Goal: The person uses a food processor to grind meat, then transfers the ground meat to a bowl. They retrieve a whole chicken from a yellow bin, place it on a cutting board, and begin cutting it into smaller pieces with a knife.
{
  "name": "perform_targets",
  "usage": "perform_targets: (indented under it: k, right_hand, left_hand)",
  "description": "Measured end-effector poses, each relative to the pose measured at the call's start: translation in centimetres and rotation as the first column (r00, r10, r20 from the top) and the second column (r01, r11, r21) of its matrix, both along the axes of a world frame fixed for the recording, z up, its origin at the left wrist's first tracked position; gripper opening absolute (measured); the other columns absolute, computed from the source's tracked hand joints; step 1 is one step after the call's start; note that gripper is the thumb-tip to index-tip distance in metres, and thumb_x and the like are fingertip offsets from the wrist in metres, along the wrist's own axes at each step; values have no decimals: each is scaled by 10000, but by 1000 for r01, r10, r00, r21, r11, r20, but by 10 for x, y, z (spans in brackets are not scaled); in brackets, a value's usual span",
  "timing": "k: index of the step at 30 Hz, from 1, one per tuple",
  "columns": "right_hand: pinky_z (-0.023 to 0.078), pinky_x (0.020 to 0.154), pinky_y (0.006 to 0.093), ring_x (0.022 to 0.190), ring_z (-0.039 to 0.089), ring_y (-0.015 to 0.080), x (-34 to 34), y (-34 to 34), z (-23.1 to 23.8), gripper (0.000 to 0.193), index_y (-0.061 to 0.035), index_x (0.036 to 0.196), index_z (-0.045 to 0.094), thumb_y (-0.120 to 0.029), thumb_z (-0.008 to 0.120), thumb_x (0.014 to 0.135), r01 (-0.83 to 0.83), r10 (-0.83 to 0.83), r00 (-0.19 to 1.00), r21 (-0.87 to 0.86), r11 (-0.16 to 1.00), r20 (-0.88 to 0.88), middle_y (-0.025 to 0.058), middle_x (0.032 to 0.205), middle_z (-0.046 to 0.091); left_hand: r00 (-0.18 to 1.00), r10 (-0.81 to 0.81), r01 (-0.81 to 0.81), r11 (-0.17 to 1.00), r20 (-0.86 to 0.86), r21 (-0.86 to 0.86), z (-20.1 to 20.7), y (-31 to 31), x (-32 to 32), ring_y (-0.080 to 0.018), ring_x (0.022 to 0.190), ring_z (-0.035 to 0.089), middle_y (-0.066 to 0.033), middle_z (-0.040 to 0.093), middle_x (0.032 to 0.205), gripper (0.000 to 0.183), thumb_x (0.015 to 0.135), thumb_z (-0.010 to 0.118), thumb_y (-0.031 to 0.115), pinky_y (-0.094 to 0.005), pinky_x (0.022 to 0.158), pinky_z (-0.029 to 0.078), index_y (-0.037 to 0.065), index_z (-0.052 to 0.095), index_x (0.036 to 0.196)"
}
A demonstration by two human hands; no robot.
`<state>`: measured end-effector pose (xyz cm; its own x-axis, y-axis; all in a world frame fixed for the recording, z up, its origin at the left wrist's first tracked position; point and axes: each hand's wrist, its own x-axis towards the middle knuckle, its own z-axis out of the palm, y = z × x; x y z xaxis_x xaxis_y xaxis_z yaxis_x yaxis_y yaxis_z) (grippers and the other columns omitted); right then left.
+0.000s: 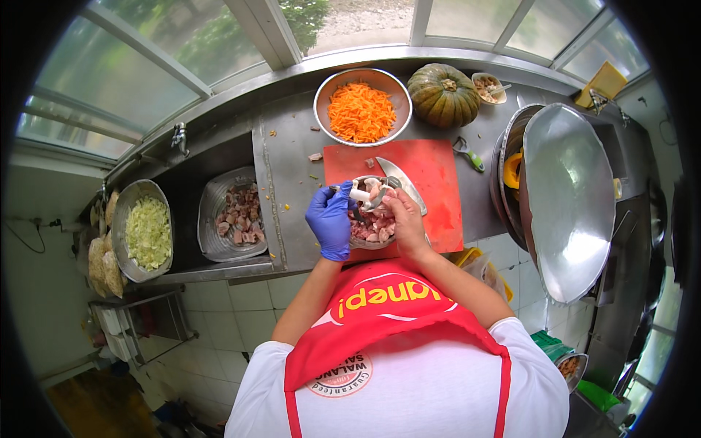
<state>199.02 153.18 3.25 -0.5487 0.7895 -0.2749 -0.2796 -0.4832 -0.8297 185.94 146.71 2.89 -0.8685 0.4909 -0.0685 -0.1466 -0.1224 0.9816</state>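
My left hand, in a blue glove, grips a chopper blade with a white stem and curved metal blades. It is held just above a bowl of pink, cut-up meat. My bare right hand has its fingers pinched together at the blade's other side; what lies between them is partly hidden. The bowl rests on the near part of a red cutting board. Beside my right hand, a knife with a broad, curved blade lies on the board.
Beyond the board stand a bowl of shredded carrot and a green squash. A green-handled peeler lies to its right. The left sink holds a metal tray of meat chunks, with chopped cabbage beside it. Large metal basins lean at the right.
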Motion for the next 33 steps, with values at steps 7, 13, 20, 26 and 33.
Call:
perform_targets:
  k: [7, 13, 20, 26, 33]
  right_hand:
    - [518, 677, 213, 815, 627, 21, 10, 7, -8, 38, -63, 1039, 614, -94, 594, 1028, -81, 76, 991, 37, 996, 115, 10, 966, 684]
    - [541, 660, 220, 760, 643, 61, 0, 3, -4, 153, -69, 1080, 572, -20, 655, 961, -12, 10, 999, 59, 998, 44, 37, 999, 689]
    - [599, 784, 314, 880, 658, 119, 13, 5, -10, 217, -71, 1199, 602, -80, 623, 983, -143, 144, 989, -414, 899, -31, 46, 1050, 690]
    - [604, 756, 313, 849, 655, 108, 13, 2, -12, 172, -58, 1162, 656, -82, 623, 995, -99, 125, 991, -339, 936, 55, 39, 1025, 701]
    - [593, 688, 263, 813, 674, 101, 19, 15, -13, 186, -41, 1171, 654, -63, 645, 987, -69, 101, 984, -208, 976, 147, 46, 1016, 731]
  left_hand:
    - [991, -95, 91, 995, -96, -40, -3, -6, -4, -38, 633, 549, 21, 641, 763, 132, 933, 797, 81, -224, 548, 438, -9, 703, 914]
    - [936, -90, 71, 995, -340, -67, -6, -9, 1, -48, 648, 542, 13, 628, 790, 131, 898, 818, 57, -235, 558, 444, -6, 706, 920]
    - [905, -40, 11, 997, -423, -70, 2, -9, 13, -41, 649, 539, 13, 617, 785, 134, 890, 827, 58, -233, 562, 451, 0, 712, 924]
    - [979, -50, 52, 999, -198, 6, -11, -7, 16, -26, 679, 538, 46, 615, 781, 132, 927, 804, 70, -217, 572, 450, 5, 693, 951]
    - [922, -369, 366, 929, -118, -42, -3, -15, 1, -60, 797, 648, -3, 686, 922, 152, 940, 785, 70, -228, 696, 538, 22, 693, 1051]
